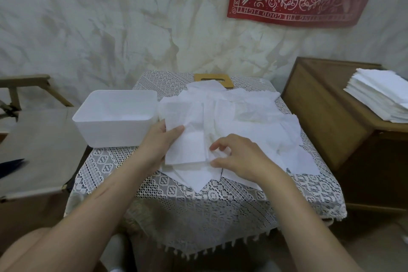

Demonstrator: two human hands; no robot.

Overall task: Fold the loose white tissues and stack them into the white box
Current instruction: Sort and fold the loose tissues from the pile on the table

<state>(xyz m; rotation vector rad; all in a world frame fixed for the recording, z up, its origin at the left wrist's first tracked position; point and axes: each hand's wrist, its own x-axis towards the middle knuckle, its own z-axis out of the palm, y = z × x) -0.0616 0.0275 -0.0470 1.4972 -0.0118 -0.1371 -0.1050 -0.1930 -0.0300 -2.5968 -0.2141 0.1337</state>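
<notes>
You are gripping the top tissue (pixel 187 148) just right of the white box (pixel 114 117) — left hand (pixel 162 139) clamping the box-side edge under its thumb, right hand (pixel 240 157) pinching the far edge with curled fingers. Be squaring the corners before creasing. The box is sitting empty just beside the loose pile (pixel 242 117) — its rim is leaving you open room above.
</notes>
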